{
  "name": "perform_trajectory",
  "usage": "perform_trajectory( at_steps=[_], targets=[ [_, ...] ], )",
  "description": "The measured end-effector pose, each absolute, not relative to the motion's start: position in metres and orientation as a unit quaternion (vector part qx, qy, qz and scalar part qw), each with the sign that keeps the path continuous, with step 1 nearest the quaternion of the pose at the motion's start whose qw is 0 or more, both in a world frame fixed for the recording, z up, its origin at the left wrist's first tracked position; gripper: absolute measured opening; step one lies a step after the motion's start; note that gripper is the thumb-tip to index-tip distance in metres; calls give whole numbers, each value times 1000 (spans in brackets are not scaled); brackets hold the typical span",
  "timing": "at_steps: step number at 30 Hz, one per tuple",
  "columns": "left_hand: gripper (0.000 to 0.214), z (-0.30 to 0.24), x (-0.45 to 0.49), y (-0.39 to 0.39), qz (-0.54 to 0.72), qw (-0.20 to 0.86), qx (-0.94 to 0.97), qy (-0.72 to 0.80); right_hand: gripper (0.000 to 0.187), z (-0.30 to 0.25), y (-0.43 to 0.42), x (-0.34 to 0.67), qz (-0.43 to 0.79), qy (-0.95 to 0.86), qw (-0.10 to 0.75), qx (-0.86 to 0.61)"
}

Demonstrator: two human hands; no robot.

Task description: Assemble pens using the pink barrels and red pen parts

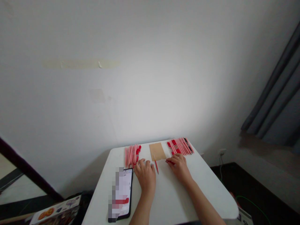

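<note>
Phone (pixel 124 189) lies beside the spread left hand (pixel 146 175); right hand (pixel 179 167) pinches a red piece (pixel 171 162).

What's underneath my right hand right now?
A slim red piece shows at the fingertips of your right hand, over the white table. The hand covers whatever else may lie beneath.

Covered, cropped and blurred

The right hand (pixel 179 166) hides most of a red item (pixel 171 162), too small to identify. Whether the left hand (pixel 145 173) touches the pens (pixel 131 154) cannot be told. Blocky pixels mask part of the phone (pixel 125 189). Picture edges crop the table (pixel 170 197) and curtain (pixel 278 103).
</note>
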State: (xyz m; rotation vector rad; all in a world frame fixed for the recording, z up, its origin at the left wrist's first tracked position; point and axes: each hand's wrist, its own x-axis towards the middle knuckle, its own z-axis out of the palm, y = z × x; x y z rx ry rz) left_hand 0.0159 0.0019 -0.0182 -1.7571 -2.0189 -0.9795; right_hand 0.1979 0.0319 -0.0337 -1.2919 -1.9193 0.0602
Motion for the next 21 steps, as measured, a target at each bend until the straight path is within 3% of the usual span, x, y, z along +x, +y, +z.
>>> perform_trajectory(
  at_steps=[21],
  targets=[
    [18,-14,16,0,-317,156,-611,-708,18,-30,27,192,-17,-767,360,-531]
  ],
)
